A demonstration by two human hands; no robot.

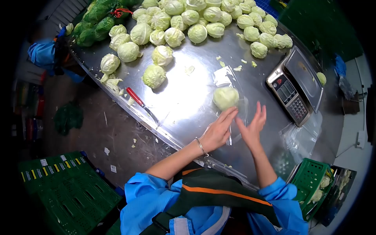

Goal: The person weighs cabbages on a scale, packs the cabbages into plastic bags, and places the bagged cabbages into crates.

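Your cabbage head [226, 98] sits on the steel table [178, 111], left of the digital scale [289, 88] and well apart from it. Clear plastic film [223, 77] lies next to it (around or only beneath it, I cannot establish).

Grip: your right hand [253, 125], between the cabbage and the scale's near end, is spread wide and appears to hold nothing. Your left hand [216, 135], farther left of the scale, has straight fingers at the cabbage's near edge; whether it pinches film cannot be told.

Risks, in my judgement: the round head could roll if nudged off-centre, and thin film could tear or slip if pulled unevenly. The red-handled knife [135, 96], far left of the scale, could be knocked off the nearby table edge by a sweeping forearm.

Obscured: your left thumb, the cabbage's underside, the scale's readout.
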